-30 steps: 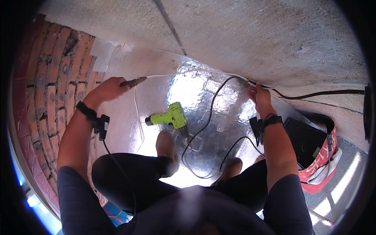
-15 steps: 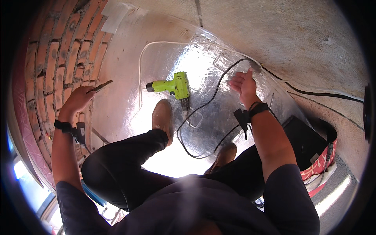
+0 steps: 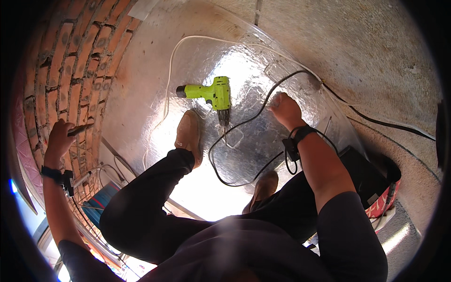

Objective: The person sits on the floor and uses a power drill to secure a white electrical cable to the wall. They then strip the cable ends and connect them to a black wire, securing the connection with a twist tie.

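Note:
At the far left, my left hand is closed around a short, dark, narrow tool that points right in front of the brick wall; its exact kind is unclear. My right hand hovers over the shiny foil-covered surface with its fingers curled in. Its fingertips come close to the black cable, but whether they touch it or hold anything is hidden. Between my hands, a lime-green cordless drill lies on its side, a bit pointing toward me.
A white cable loops around the drill. Bare brick rises on the left, a rough plaster wall on the right. A black box-like object sits beside my right forearm. Beside my left knee is a blue object. My shoes stand near the drill.
My left hand has moved left and downward with the narrow tool. My right hand has gone from spread fingers to curled ones and lowered slightly. The view has shifted a little.

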`<state>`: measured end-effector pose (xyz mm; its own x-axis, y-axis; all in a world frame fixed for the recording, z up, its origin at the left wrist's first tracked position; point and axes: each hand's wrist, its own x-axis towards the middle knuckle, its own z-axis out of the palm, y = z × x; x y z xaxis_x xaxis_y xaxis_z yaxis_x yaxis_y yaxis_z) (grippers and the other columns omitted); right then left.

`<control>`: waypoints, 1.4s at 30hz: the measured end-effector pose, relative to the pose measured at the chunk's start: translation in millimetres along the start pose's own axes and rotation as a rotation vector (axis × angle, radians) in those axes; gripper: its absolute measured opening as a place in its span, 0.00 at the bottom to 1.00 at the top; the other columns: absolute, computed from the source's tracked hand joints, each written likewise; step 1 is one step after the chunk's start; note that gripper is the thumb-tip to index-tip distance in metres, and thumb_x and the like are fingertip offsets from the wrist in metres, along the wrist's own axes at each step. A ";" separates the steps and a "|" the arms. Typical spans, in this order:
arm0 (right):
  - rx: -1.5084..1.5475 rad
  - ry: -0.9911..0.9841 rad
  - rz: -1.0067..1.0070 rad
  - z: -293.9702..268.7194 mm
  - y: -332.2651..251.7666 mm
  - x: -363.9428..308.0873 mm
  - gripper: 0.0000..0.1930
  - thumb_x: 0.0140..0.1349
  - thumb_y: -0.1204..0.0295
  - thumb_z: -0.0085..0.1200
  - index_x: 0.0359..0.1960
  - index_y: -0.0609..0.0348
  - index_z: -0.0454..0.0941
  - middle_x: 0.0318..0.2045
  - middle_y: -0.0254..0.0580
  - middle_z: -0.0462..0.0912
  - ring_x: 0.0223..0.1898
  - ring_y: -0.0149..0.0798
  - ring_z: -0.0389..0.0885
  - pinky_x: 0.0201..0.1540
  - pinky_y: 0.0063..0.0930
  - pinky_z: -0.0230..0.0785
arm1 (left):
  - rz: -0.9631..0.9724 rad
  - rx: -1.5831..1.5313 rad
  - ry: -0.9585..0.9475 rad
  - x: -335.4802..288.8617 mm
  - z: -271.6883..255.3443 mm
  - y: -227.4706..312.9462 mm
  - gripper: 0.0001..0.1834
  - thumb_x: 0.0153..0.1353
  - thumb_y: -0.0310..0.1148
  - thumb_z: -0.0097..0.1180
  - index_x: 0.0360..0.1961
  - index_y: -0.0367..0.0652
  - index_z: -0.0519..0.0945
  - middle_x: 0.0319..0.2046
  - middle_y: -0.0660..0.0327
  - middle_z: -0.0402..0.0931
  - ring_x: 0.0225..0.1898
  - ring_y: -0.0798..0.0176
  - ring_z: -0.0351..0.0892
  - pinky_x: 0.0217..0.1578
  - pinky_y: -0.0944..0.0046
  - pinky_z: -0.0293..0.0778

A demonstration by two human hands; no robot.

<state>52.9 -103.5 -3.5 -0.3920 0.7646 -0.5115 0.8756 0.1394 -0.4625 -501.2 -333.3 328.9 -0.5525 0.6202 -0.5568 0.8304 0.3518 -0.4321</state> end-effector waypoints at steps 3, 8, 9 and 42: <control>-0.031 -0.055 -0.030 -2.2 9.0 -0.5 0.10 0.51 0.66 0.61 0.30 0.55 0.75 0.29 0.46 0.80 0.36 0.51 0.80 0.38 0.43 0.71 | -0.066 -0.089 -0.042 -18.9 20.9 -4.8 0.18 0.41 0.28 0.66 0.38 0.40 0.80 0.36 0.52 0.69 0.41 0.48 0.72 0.43 0.53 0.69; -0.058 -0.025 -0.130 4.7 16.9 -3.3 0.05 0.53 0.69 0.55 0.28 0.55 0.76 0.29 0.45 0.81 0.35 0.50 0.80 0.38 0.43 0.71 | 0.115 -0.201 -0.116 -34.1 86.4 15.1 0.17 0.40 0.32 0.65 0.36 0.42 0.81 0.34 0.50 0.71 0.39 0.46 0.72 0.40 0.53 0.69; -0.070 -0.015 -0.134 4.6 17.2 -2.8 0.04 0.54 0.69 0.54 0.28 0.54 0.77 0.29 0.45 0.81 0.34 0.50 0.80 0.38 0.42 0.71 | 0.147 -0.248 -0.175 -32.9 92.3 28.1 0.17 0.42 0.32 0.64 0.36 0.41 0.81 0.33 0.49 0.72 0.38 0.45 0.72 0.41 0.52 0.69; 0.632 -0.294 0.264 -32.1 -0.3 -3.7 0.10 0.58 0.68 0.59 0.33 0.62 0.80 0.24 0.36 0.81 0.23 0.27 0.80 0.23 0.20 0.70 | -0.088 -0.819 -0.434 -12.9 324.2 182.6 0.30 0.51 0.48 0.64 0.49 0.39 0.75 0.38 0.49 0.81 0.42 0.52 0.81 0.45 0.57 0.74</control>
<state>63.1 -86.1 21.8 -0.3285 0.5101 -0.7949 0.6565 -0.4818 -0.5805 -365.9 -504.3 27.1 -0.4570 0.3099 -0.8337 0.4848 0.8727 0.0587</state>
